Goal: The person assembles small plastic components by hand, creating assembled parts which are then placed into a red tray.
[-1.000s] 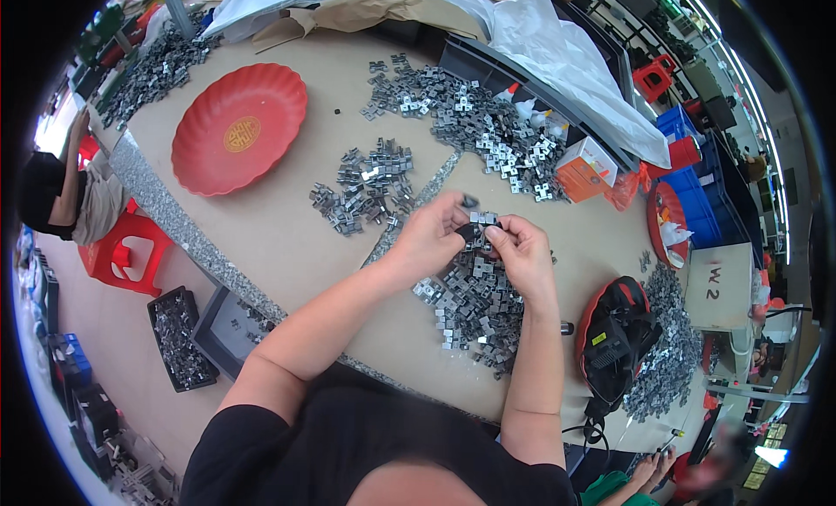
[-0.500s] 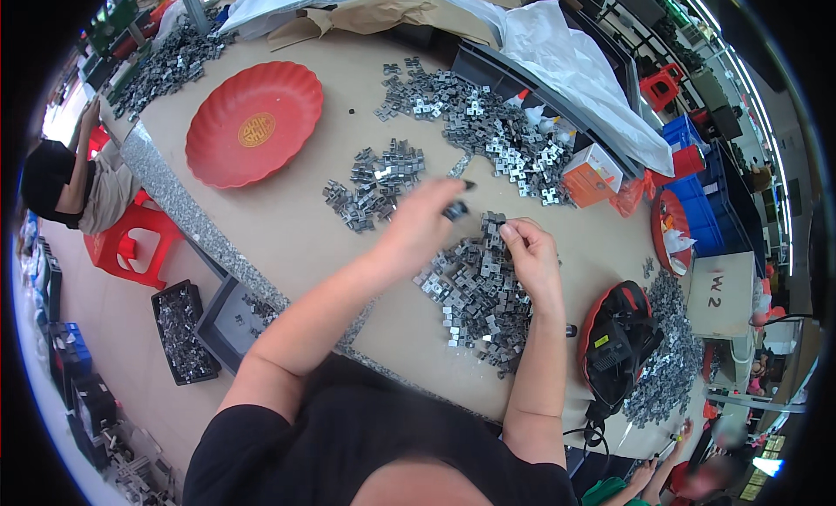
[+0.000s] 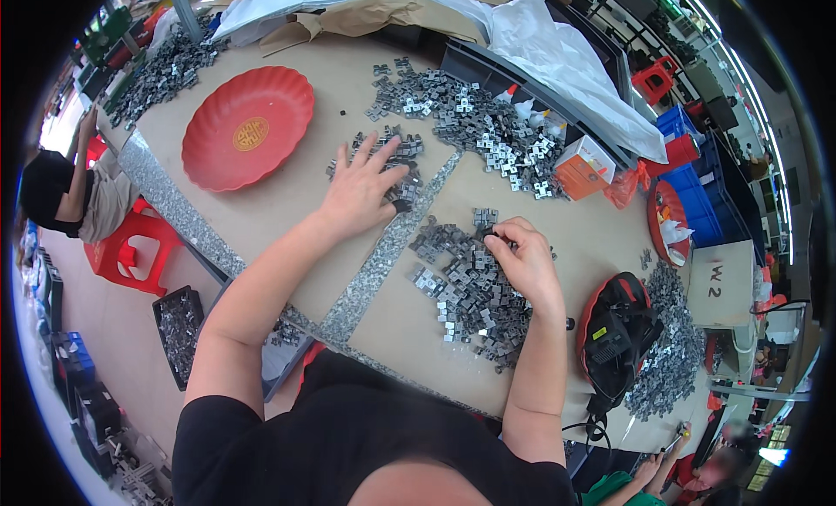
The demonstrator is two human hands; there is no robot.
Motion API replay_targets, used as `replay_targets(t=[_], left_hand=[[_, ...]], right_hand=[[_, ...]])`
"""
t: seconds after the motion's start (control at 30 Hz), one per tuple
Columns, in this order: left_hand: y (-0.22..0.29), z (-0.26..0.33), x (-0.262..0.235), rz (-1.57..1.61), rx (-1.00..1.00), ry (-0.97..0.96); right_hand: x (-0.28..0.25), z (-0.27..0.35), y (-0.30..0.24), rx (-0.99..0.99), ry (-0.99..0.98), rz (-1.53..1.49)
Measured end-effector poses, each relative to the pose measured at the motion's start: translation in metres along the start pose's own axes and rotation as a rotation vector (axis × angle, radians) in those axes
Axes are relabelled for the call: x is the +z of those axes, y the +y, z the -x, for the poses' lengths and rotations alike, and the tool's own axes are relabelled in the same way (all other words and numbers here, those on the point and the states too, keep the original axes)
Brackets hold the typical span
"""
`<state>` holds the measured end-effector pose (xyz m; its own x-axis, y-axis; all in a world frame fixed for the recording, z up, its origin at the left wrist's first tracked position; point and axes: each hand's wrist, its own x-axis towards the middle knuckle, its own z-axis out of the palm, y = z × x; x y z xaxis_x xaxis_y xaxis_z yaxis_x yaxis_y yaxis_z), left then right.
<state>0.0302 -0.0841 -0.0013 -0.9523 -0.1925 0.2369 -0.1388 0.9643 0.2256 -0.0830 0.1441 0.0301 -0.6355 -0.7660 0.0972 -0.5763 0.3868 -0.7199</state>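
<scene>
My left hand (image 3: 360, 191) is spread with fingers apart over a small heap of grey metal clips (image 3: 407, 146), partly covering it. Something dark shows at its thumb tip. My right hand (image 3: 529, 264) is closed in a pinch at the upper right of a larger pile of metal clips (image 3: 477, 284) before me. A small dark bit shows between its fingertips, too small to make out, with a few clips just beyond. Farther back lies a wide pile of the same clips (image 3: 488, 123).
A red scalloped plate (image 3: 209, 149) stands at the left, near the table's granite edge. An orange-white box (image 3: 585, 168) and a grey tray (image 3: 522, 79) border the back. Right are a black device (image 3: 618, 332) and another clip pile (image 3: 666, 358). People work at far left and lower right.
My left hand has swung left and away from the near pile to the small heap, its fingers spreading. My right hand stays at the near pile, barely shifted.
</scene>
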Motion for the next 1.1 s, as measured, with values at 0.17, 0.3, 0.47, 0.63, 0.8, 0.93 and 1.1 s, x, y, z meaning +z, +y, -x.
replay_targets(t=[0.17, 0.3, 0.47, 0.63, 0.8, 0.93, 1.1], left_hand=[[0.008, 0.007, -0.006, 0.056, -0.039, 0.146], [0.017, -0.002, 0.005, -0.043, 0.203, 0.182], [0.011, 0.004, 0.017, -0.109, 0.315, 0.206], [0.024, -0.001, 0.005, -0.100, 0.191, 0.082], [0.020, -0.009, -0.003, 0.726, -0.241, 0.110], [0.028, -0.021, -0.001, 2.032, -0.761, -0.048], [0.050, -0.033, 0.012, 2.158, -0.885, -0.061]], right_hand=[[-0.010, -0.001, -0.001, 0.063, -0.022, -0.014], [-0.012, -0.004, -0.003, 0.061, -0.033, 0.041], [-0.015, -0.023, 0.010, 0.150, -0.107, 0.166], [0.001, -0.072, 0.050, 0.041, 0.192, 0.383], [0.022, -0.105, 0.031, 0.043, 0.237, 0.509], [0.023, -0.116, 0.036, 0.116, 0.071, 0.645], [0.010, -0.093, 0.030, 0.063, 0.139, 0.625]])
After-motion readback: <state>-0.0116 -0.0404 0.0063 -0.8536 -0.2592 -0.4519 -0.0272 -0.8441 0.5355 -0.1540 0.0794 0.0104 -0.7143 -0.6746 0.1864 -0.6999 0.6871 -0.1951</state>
